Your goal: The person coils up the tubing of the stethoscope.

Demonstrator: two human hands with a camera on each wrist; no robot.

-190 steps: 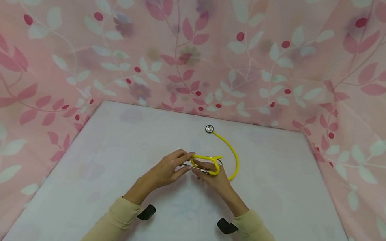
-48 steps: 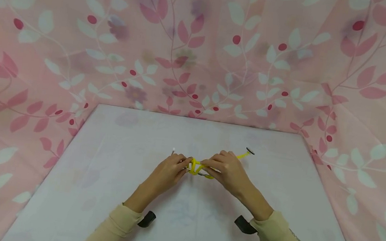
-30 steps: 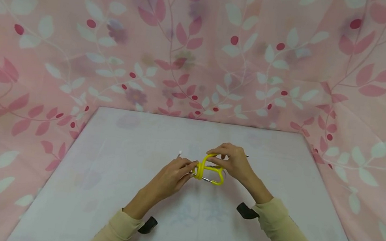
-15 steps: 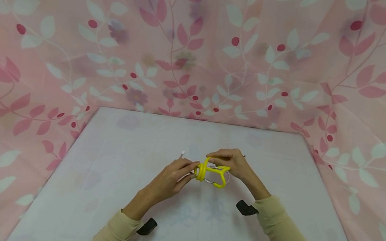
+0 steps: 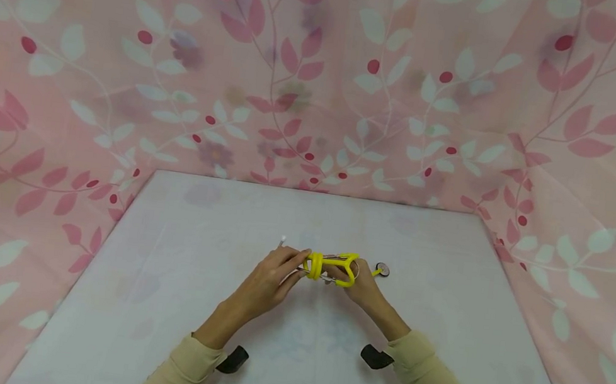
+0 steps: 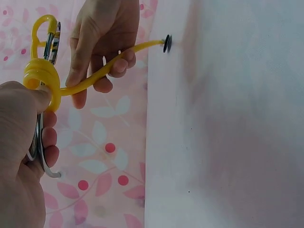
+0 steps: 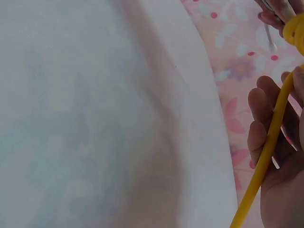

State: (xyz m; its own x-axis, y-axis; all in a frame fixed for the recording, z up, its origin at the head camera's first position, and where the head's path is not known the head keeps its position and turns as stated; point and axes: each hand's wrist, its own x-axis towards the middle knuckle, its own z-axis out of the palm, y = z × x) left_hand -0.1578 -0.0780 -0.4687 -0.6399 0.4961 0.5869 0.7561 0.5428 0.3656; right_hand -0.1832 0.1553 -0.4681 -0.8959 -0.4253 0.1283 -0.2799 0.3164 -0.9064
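A yellow stethoscope [image 5: 315, 266] is held above the table between both hands, its tubing wound in several turns around its folded metal ear tubes. My left hand [image 5: 266, 279] grips the ear tubes beside the coil, thumb against the coil in the left wrist view. One white ear tip [image 5: 283, 238] sticks up past the left fingers. Behind the yellow fork, partly hidden by it, is my right hand [image 5: 366, 290]. It pinches the loose tube [image 6: 102, 71] close to the coil, as the left wrist view shows. The round chest piece [image 5: 383, 269] hangs at the tube's far end, right of that hand.
A white cloth-covered table [image 5: 215, 207] lies under the hands. Pink floral curtains [image 5: 321, 79] stand at its back and both sides. Black wrist mounts [image 5: 376, 357] jut from both sleeves.
Earlier the tubing lay loose on the table; it now circles the ear tubes. In the last half second my right hand went from above the coil to behind the fork, and the chest piece came into view.
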